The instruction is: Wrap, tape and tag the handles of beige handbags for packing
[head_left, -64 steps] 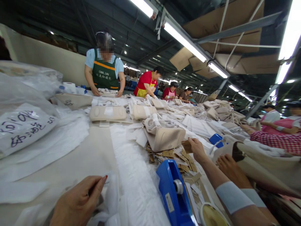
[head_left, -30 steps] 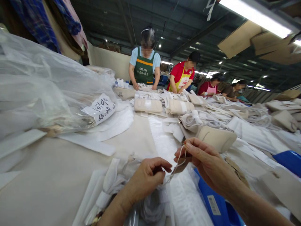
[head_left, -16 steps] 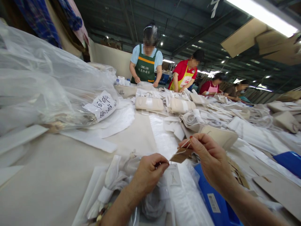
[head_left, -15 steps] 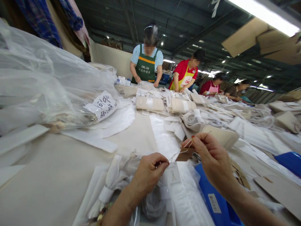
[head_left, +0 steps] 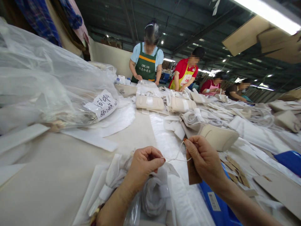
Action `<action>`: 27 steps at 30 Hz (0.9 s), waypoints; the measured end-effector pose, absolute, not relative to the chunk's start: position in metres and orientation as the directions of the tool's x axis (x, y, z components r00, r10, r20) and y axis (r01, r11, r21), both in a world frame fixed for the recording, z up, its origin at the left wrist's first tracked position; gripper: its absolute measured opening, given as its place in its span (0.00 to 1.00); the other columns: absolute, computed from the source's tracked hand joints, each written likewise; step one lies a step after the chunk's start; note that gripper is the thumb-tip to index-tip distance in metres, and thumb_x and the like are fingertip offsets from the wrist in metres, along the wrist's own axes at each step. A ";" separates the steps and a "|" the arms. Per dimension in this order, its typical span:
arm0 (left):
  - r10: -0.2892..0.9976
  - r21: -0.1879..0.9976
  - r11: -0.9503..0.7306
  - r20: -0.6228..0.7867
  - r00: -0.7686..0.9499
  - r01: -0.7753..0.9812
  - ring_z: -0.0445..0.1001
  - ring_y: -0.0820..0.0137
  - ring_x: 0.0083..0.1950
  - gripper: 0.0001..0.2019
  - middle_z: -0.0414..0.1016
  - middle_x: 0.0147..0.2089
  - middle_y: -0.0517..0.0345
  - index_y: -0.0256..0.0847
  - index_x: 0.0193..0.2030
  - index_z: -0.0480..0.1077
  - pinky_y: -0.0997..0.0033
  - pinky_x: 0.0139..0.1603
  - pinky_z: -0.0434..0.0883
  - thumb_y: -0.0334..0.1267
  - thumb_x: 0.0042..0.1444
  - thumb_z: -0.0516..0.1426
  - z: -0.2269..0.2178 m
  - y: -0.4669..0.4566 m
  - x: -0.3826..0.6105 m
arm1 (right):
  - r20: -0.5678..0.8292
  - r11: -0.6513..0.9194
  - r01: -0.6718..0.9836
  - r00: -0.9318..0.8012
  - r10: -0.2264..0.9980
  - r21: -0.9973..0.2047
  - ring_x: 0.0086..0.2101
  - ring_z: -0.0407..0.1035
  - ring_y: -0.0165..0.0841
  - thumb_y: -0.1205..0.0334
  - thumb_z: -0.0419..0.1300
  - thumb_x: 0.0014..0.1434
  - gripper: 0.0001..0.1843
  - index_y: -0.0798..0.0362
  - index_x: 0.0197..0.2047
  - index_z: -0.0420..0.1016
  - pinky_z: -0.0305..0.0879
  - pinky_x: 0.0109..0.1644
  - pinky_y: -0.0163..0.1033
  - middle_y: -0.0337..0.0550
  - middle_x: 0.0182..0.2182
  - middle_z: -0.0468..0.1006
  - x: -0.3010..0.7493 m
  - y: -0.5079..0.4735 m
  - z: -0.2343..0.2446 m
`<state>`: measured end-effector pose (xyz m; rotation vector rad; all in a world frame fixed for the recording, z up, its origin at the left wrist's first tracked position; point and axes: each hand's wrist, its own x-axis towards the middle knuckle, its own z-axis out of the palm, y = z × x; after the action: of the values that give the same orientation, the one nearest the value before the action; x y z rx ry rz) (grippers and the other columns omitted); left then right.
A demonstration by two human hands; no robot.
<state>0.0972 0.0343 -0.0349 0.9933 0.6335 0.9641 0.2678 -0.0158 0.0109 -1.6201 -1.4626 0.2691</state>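
A thin white string (head_left: 176, 158) runs between my two hands. My left hand (head_left: 144, 165) pinches one end of it between thumb and forefinger. With thumb and fingertips closed, my right hand (head_left: 204, 157) grips the looped other end. A brown cardboard hang tag (head_left: 193, 171) hangs under my right fingers, partly covered by them; whether they grip it too I cannot tell. Close to my left fingertips, a small white card (head_left: 172, 169) is tilted. Below my left hand lies a coiled light grey strap (head_left: 154, 196) among white wrapping.
A large clear plastic bag (head_left: 47, 78) with a handwritten label (head_left: 102, 105) bulges at the left. Wrapped beige bags (head_left: 149, 103) line the far side. A blue bin (head_left: 215, 204) stands below my right arm. Several co-workers, one in a green apron (head_left: 147, 67), work beyond.
My right hand has moved slightly down and left, and the brown tag now hangs lower in plain sight. My left hand has turned and risen slightly; the white card is now tilted.
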 end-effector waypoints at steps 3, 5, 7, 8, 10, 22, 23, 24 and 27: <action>0.850 0.880 0.226 0.031 0.526 -0.418 0.59 0.83 0.17 0.09 0.75 0.33 0.57 0.35 0.18 0.66 0.78 0.19 0.55 0.35 0.37 0.63 -0.034 0.032 0.093 | 0.364 0.099 0.644 0.292 0.884 -0.759 0.18 0.54 0.25 0.48 0.53 0.60 0.15 0.51 0.31 0.63 0.53 0.19 0.30 0.31 0.17 0.61 0.265 -0.017 0.015; 0.802 0.894 0.199 0.088 0.591 -0.402 0.62 0.81 0.21 0.09 0.77 0.37 0.54 0.34 0.18 0.66 0.78 0.22 0.57 0.34 0.38 0.62 -0.034 0.031 0.091 | 0.371 0.110 0.626 0.304 0.877 -0.772 0.17 0.54 0.24 0.48 0.53 0.59 0.15 0.51 0.30 0.63 0.51 0.18 0.29 0.30 0.16 0.61 0.264 -0.018 0.018; 0.756 0.915 0.153 0.135 0.641 -0.373 0.67 0.76 0.29 0.09 0.77 0.37 0.52 0.35 0.18 0.66 0.77 0.27 0.58 0.33 0.38 0.63 -0.034 0.031 0.090 | 0.370 0.118 0.603 0.313 0.875 -0.789 0.17 0.53 0.24 0.47 0.54 0.58 0.16 0.51 0.30 0.63 0.50 0.18 0.29 0.30 0.16 0.61 0.263 -0.018 0.021; 0.737 0.923 0.133 0.152 0.658 -0.362 0.69 0.73 0.33 0.09 0.77 0.37 0.51 0.35 0.18 0.66 0.76 0.29 0.59 0.33 0.38 0.63 -0.034 0.031 0.090 | 0.363 0.118 0.590 0.315 0.877 -0.798 0.17 0.53 0.24 0.47 0.54 0.58 0.16 0.51 0.30 0.63 0.50 0.17 0.29 0.30 0.16 0.61 0.263 -0.018 0.022; 0.712 0.929 0.121 0.165 0.683 -0.349 0.70 0.70 0.36 0.08 0.78 0.38 0.51 0.35 0.18 0.66 0.75 0.31 0.59 0.33 0.38 0.63 -0.034 0.031 0.090 | 0.351 0.118 0.573 0.315 0.882 -0.811 0.16 0.52 0.24 0.46 0.55 0.57 0.17 0.51 0.31 0.63 0.49 0.17 0.29 0.29 0.16 0.60 0.263 -0.017 0.022; 0.804 0.896 0.237 0.037 0.594 -0.376 0.59 0.85 0.10 0.12 0.79 0.35 0.51 0.36 0.23 0.62 0.82 0.12 0.50 0.38 0.44 0.61 -0.033 0.030 0.095 | 0.034 -0.030 0.296 0.208 0.978 -0.955 0.17 0.51 0.21 0.41 0.65 0.45 0.24 0.54 0.29 0.68 0.45 0.18 0.27 0.30 0.16 0.61 0.269 -0.022 0.033; 0.811 0.891 0.231 0.045 0.584 -0.390 0.62 0.83 0.11 0.12 0.79 0.33 0.51 0.36 0.24 0.62 0.82 0.13 0.52 0.39 0.45 0.61 -0.033 0.030 0.096 | -0.025 -0.067 0.254 0.165 0.986 -0.965 0.17 0.51 0.21 0.41 0.67 0.42 0.24 0.54 0.30 0.69 0.45 0.18 0.27 0.29 0.15 0.60 0.270 -0.025 0.035; 0.818 0.888 0.224 0.053 0.573 -0.401 0.66 0.80 0.13 0.12 0.79 0.31 0.52 0.36 0.25 0.62 0.82 0.14 0.54 0.40 0.47 0.61 -0.033 0.031 0.096 | -0.073 -0.098 0.215 0.123 0.990 -0.972 0.17 0.50 0.21 0.43 0.69 0.40 0.25 0.54 0.31 0.70 0.45 0.18 0.27 0.28 0.15 0.60 0.271 -0.028 0.037; 0.837 0.885 0.197 0.072 0.542 -0.422 0.74 0.73 0.21 0.12 0.77 0.27 0.55 0.37 0.27 0.62 0.79 0.20 0.63 0.41 0.49 0.60 -0.033 0.031 0.096 | -0.158 -0.158 0.142 0.011 0.987 -0.977 0.17 0.52 0.21 0.51 0.72 0.38 0.23 0.54 0.35 0.72 0.47 0.20 0.27 0.28 0.16 0.62 0.275 -0.035 0.039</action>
<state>0.0964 0.0312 -0.0325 1.0309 0.4841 0.9306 0.2750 -0.0351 0.0385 -1.4332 -1.2355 1.2558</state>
